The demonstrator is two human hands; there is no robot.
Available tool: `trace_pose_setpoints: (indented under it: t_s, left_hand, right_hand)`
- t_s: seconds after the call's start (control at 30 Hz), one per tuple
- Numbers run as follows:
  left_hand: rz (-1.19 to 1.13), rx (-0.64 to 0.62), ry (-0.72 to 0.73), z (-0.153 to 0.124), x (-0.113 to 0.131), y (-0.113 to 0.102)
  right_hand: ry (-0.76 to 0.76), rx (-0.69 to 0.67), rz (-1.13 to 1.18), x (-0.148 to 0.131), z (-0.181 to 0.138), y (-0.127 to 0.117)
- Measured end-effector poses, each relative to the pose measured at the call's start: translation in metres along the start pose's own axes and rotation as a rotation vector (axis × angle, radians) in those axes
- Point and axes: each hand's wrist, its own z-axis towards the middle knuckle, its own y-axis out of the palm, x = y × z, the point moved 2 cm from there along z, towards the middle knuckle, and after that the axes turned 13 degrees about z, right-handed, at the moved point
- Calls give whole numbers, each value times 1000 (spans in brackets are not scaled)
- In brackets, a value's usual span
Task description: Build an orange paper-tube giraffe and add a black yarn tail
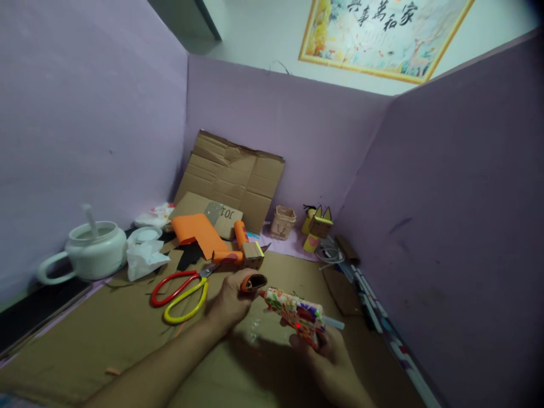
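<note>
My left hand (232,300) holds a small cardboard tube wrapped in orange paper (254,281), its open end facing the camera. My right hand (325,348) grips a floral-patterned hot glue gun (295,311). Its nozzle points left and touches the tube's edge. A glue stick pokes out of the gun's back end. Both hands hover over a sheet of brown cardboard (127,345) that covers the desk.
Red-and-yellow scissors (181,292) lie left of my left hand. Behind are orange paper (198,231), an orange tube with a cardboard block (249,249), folded cardboard (236,175), a small basket (283,221), paper figures (318,226), a white pot (91,249) and tissue (144,258). Purple partitions enclose the desk.
</note>
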Motion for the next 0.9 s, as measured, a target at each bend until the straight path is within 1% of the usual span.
trace_pose_setpoints:
  t_s: [0.2, 0.37, 0.5, 0.67, 0.7, 0.8, 0.9]
  left_hand:
    - [40, 72, 66, -1, -2, -3]
    - [81, 101, 140, -2, -4, -4]
    - [111, 117, 167, -1, -2, -5]
    - [135, 132, 188, -1, -2, -6]
    - [139, 134, 194, -1, -1, -6]
    - [153, 145, 209, -2, 0, -7]
    - [173, 161, 220, -1, 2, -8]
  right_hand:
    - [-36, 20, 0, 4, -1, -1]
    - [22, -66, -85, 3, 1, -3]
    - [-16, -19, -65, 3, -2, 0]
    - [-33, 108, 25, 9, -6, 4]
    - [-26, 115, 23, 10, -6, 5]
    - [-14, 77, 3, 12, -6, 5]
    - [-8, 87, -18, 15, -4, -2]
